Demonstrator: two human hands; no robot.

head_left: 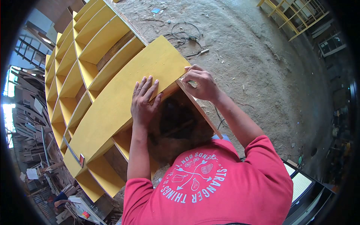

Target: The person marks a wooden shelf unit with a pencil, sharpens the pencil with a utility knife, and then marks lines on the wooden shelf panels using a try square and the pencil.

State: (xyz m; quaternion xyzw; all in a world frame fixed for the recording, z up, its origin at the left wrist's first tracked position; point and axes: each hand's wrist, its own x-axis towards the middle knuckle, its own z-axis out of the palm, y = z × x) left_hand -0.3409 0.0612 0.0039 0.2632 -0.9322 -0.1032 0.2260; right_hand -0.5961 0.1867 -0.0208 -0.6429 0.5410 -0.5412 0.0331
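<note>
L hand (pixel 143 103) on panel (pixel 120 101); R hand (pixel 203 83) @ its corner; cable (pixel 190 37) on flr (pixel 255 82) beyond; compartments (pixel 88 71) L

the floor (pixel 258 75) is bare, dusty and grey-brown, rough underfoot and sprinkled with pale chips. a dark cable (pixel 183 33) lies looped on it at the top, with a blue scrap (pixel 156 10) nearby. at the upper right stands a yellow rack (pixel 309 26), and just below it a pale-framed pane (pixel 330 45). strong daylight comes through the windows (pixel 9 116) on the left, beside a dense clutter of boards (pixel 28 138). a dark grid (pixel 32 50) rises above them. at the lower right is a pale slatted panel (pixel 301 186); the far right falls into shadow.
</note>
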